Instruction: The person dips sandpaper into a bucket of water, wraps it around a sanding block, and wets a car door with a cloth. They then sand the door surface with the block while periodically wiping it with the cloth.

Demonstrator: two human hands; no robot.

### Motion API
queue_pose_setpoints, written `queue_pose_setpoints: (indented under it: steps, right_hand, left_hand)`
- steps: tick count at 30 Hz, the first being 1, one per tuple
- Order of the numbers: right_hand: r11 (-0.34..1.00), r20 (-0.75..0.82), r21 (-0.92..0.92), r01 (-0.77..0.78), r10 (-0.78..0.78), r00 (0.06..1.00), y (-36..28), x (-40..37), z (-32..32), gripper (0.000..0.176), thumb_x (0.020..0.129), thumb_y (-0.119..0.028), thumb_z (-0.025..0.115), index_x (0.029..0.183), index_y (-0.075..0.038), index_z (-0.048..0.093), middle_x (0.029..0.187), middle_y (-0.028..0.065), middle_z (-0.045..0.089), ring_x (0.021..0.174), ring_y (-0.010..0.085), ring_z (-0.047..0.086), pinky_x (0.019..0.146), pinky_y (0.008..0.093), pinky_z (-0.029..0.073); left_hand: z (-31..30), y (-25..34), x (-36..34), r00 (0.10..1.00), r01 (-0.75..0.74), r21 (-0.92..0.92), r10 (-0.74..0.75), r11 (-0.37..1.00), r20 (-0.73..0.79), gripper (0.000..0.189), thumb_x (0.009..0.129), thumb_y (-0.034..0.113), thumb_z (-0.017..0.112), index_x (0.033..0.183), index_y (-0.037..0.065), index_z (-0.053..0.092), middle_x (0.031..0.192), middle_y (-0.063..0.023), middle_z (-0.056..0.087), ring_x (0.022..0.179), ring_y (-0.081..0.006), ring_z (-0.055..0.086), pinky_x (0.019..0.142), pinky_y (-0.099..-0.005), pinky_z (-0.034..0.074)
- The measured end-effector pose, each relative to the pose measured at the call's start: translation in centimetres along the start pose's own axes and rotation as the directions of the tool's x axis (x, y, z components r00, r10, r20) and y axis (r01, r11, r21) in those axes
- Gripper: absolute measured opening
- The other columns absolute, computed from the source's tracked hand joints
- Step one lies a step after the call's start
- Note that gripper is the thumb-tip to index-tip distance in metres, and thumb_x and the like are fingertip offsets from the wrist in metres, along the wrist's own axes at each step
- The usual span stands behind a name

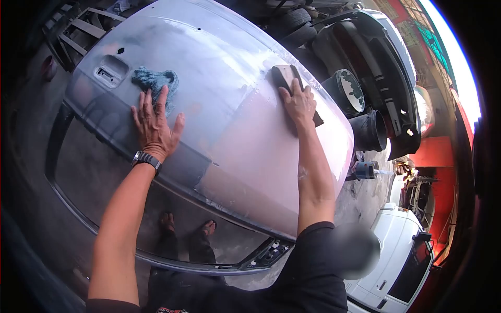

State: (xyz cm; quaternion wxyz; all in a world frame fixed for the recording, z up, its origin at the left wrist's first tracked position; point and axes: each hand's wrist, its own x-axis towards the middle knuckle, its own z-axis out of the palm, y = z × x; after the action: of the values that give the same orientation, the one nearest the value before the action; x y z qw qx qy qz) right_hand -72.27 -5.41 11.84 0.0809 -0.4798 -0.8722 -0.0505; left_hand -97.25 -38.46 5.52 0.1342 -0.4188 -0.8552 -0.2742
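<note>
A car door panel [224, 135], grey and white with a pinkish area on the right, lies below my hands. My right hand [300, 104] grips a long dark sanding block [285, 78] flat against the panel near its far right edge. My left hand [157, 122] rests on the grey part, fingers spread, with a watch on the wrist. Its fingertips touch or lie close to a crumpled teal cloth [156, 82]. A door handle recess [111, 71] is left of the cloth.
Beyond the panel stand buckets [369, 130], tyres [292, 28] and a dark bumper [365, 68]. A white vehicle [391, 255] is at the lower right. The door's window frame [78, 208] curves nearest my body, and a metal rack [83, 31] is at the upper left.
</note>
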Motion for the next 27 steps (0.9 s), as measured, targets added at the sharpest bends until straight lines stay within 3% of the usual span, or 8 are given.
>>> queue_pose_setpoints:
  steps: [7, 10, 13, 15, 16, 17, 24, 27]
  right_hand:
    - [0.947, -0.155, -0.036, 0.320, -0.321, 0.934, -4.4, -27.5, -3.9, 0.096, 0.077, -0.047, 0.089, 0.159, -0.017, 0.051, 0.119, 0.0181, 0.060, 0.102, 0.0357, 0.061, 0.084, 0.0496, 0.048]
    - [0.953, -0.069, -0.017, 0.301, -0.302, 0.951, -2.8, -21.2, -4.2, 0.097, 0.076, -0.047, 0.089, 0.159, -0.016, 0.051, 0.118, 0.0169, 0.060, 0.101, 0.0351, 0.061, 0.083, 0.0494, 0.047]
    - [0.982, -0.030, -0.006, 0.189, -0.189, 0.982, 0.2, -7.6, -2.1, 0.076, 0.098, -0.059, 0.066, 0.156, -0.010, 0.054, 0.117, 0.0227, 0.063, 0.105, 0.0393, 0.063, 0.088, 0.0510, 0.049]
    - [0.998, 0.029, 0.012, 0.055, -0.056, 0.998, 2.9, 1.1, 0.2, 0.076, 0.101, -0.068, 0.057, 0.156, -0.016, 0.054, 0.125, 0.0241, 0.063, 0.116, 0.0402, 0.064, 0.096, 0.0511, 0.050]
    - [0.995, -0.108, -0.087, 0.055, -0.064, 0.992, 4.8, 4.4, 3.2, 0.076, 0.101, -0.070, 0.054, 0.154, -0.017, 0.056, 0.128, 0.0247, 0.063, 0.122, 0.0412, 0.063, 0.101, 0.0515, 0.050]
    - [0.998, 0.075, -0.020, -0.058, 0.060, 0.995, 3.6, 5.8, 1.0, 0.074, 0.101, -0.070, 0.053, 0.152, -0.016, 0.057, 0.131, 0.0251, 0.063, 0.125, 0.0424, 0.063, 0.104, 0.0518, 0.049]
    - [0.989, -0.088, -0.017, 0.145, -0.146, 0.985, 0.0, -11.1, -1.9, 0.076, 0.096, -0.057, 0.071, 0.154, -0.012, 0.055, 0.115, 0.0219, 0.062, 0.102, 0.0388, 0.062, 0.086, 0.0508, 0.048]
    - [0.966, -0.056, -0.039, 0.255, -0.257, 0.965, -1.7, -21.5, -3.4, 0.092, 0.080, -0.045, 0.088, 0.159, -0.018, 0.052, 0.118, 0.0176, 0.059, 0.106, 0.0347, 0.060, 0.085, 0.0475, 0.048]
  left_hand:
    - [0.6, -0.2, -0.1, 1.000, 0.014, -0.003, -0.014, 1.000, 0.018, 0.087, 0.097, 0.053, 0.062, 0.171, 0.028, 0.024, 0.167, -0.0244, 0.034, 0.160, -0.0445, 0.024, 0.128, -0.0681, 0.013]
    - [0.3, -0.1, -0.3, 0.999, 0.009, 0.007, -0.009, 1.000, 0.031, 0.086, 0.097, 0.052, 0.062, 0.171, 0.028, 0.025, 0.166, -0.0244, 0.034, 0.159, -0.0447, 0.025, 0.128, -0.0679, 0.012]
    - [-0.1, 0.1, 0.1, 0.999, 0.005, 0.019, -0.006, 1.000, 0.038, 0.086, 0.098, 0.051, 0.062, 0.171, 0.026, 0.025, 0.166, -0.0243, 0.034, 0.159, -0.0442, 0.025, 0.128, -0.0672, 0.012]
    - [-0.2, 0.2, 0.0, 0.999, 0.006, 0.030, -0.007, 1.000, 0.036, 0.084, 0.099, 0.049, 0.061, 0.171, 0.025, 0.025, 0.166, -0.0243, 0.034, 0.160, -0.0432, 0.025, 0.128, -0.0663, 0.012]
    - [0.0, 0.1, 0.2, 1.000, 0.011, 0.028, -0.012, 1.000, 0.027, 0.084, 0.099, 0.049, 0.061, 0.171, 0.025, 0.025, 0.166, -0.0244, 0.034, 0.160, -0.0432, 0.025, 0.129, -0.0661, 0.012]
    - [0.0, 0.1, 0.1, 1.000, 0.012, 0.023, -0.012, 1.000, 0.028, 0.084, 0.099, 0.048, 0.061, 0.171, 0.025, 0.025, 0.166, -0.0245, 0.034, 0.160, -0.0433, 0.024, 0.129, -0.0660, 0.012]
    - [-0.1, 0.0, 0.0, 0.998, 0.023, 0.003, -0.023, 1.000, 0.065, 0.089, 0.096, 0.053, 0.062, 0.171, 0.027, 0.023, 0.167, -0.0269, 0.032, 0.159, -0.0470, 0.024, 0.129, -0.0675, 0.011]
    - [-0.2, 0.1, 0.0, 0.997, 0.031, -0.007, -0.030, 0.999, 0.076, 0.089, 0.096, 0.053, 0.062, 0.171, 0.027, 0.022, 0.168, -0.0274, 0.031, 0.159, -0.0475, 0.023, 0.129, -0.0674, 0.011]
